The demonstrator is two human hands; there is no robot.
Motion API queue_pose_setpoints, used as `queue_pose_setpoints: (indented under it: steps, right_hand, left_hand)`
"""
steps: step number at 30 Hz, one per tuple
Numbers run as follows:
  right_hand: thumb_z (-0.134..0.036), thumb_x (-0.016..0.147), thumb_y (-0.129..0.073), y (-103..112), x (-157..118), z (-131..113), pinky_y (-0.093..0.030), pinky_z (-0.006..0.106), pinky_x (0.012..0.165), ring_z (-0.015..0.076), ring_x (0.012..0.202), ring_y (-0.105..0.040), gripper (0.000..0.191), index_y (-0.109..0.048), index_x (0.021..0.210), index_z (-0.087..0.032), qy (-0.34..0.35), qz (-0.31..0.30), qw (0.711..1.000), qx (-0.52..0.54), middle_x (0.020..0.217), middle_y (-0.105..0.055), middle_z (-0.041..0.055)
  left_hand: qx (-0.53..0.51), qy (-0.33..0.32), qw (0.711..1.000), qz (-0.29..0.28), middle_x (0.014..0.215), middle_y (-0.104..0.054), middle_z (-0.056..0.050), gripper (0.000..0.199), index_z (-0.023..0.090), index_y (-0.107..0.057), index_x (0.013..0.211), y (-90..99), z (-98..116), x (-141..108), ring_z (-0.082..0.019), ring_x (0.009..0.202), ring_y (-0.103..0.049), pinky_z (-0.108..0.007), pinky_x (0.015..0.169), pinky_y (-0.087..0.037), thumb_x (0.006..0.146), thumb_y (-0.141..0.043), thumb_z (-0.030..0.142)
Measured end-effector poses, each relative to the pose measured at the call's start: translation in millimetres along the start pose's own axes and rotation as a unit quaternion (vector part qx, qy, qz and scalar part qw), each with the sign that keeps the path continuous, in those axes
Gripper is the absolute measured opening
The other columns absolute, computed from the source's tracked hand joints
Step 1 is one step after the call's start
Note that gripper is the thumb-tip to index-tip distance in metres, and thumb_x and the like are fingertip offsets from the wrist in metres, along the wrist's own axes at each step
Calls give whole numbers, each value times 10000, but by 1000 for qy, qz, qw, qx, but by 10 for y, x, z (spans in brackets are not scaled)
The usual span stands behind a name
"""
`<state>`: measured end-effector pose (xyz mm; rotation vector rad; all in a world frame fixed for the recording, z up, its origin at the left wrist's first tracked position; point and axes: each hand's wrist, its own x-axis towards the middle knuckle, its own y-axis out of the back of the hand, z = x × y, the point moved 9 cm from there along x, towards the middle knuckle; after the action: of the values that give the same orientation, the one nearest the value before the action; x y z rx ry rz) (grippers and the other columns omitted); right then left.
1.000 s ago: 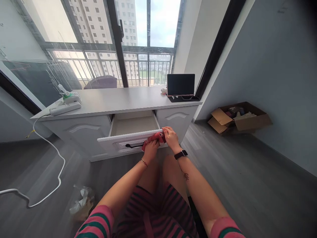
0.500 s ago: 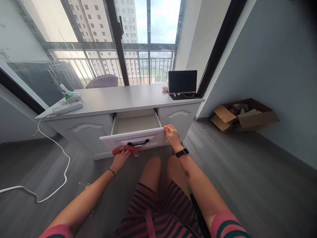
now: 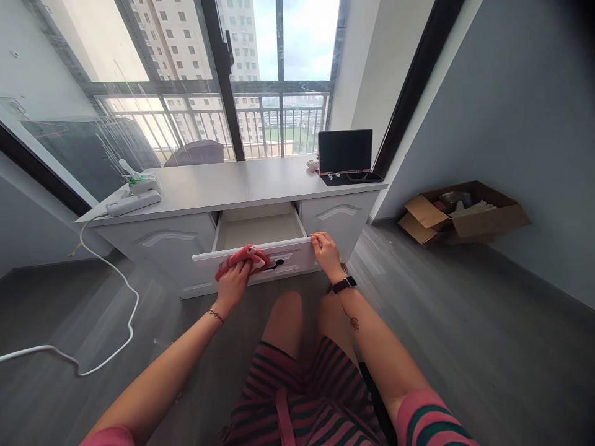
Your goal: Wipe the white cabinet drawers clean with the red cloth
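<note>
Red cloth (image 3: 242, 253) is bunched under the left hand (image 3: 233, 282), fingers clamped on it, against the open drawer (image 3: 260, 230) front, nine o'clock from the partly covered handle (image 3: 277, 264). The right hand (image 3: 327, 254) clamps the front's three o'clock end. A cardboard box (image 3: 493, 225) sits farther toward three.
</note>
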<state>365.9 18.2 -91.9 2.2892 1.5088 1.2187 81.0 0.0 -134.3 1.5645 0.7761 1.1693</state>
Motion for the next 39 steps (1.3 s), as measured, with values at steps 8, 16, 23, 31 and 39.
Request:
queue_pose_setpoints:
  steps: [8,16,23,31,39]
  right_hand:
    - [-403,959,-307,19,6,-25,-443,362,916,217,1029,-562,403,-657,1014,-212,-4,-12,1000,-11,1094,-617,83]
    - [-372,950,-350,13,-19,-15,-442,367,901,227,1025,-552,352,-648,1019,-199,-1,3,1000,-10,1092,-617,82]
    - [-370,947,-353,12,-37,-20,-445,382,876,236,1008,-542,337,-641,1018,-210,-4,11,1000,-6,1090,-617,84]
    - [-353,944,-353,-2,-38,-23,-431,392,910,235,1036,-539,329,-636,1048,-221,-6,1,1000,-7,1113,-607,83]
    - [-326,930,-401,-1,-212,-168,-325,472,1037,274,1248,-409,368,-552,1239,-197,13,22,997,-71,1327,-508,120]
  left_hand:
    - [-2,-146,989,-18,1056,-591,-109,430,262,-504,1304,8,989,289,-246,932,-570,-339,701,-462,913,-366,150]
    - [73,-35,997,-5,1151,-580,-129,436,226,-497,1325,-55,-112,-107,-276,996,-550,-370,760,-458,941,-297,178]
    - [78,90,992,-34,1105,-590,-124,380,167,-517,1257,-157,-721,-468,-273,979,-569,-352,704,-480,944,-308,223]
    - [-68,124,981,-130,1167,-609,-142,377,178,-515,1248,-881,-740,-732,-289,1066,-581,-409,837,-477,895,-385,200]
    - [-540,444,708,-104,941,-707,-86,312,176,-602,1024,-1345,-999,-1549,-228,887,-678,-351,782,-537,713,-577,171]
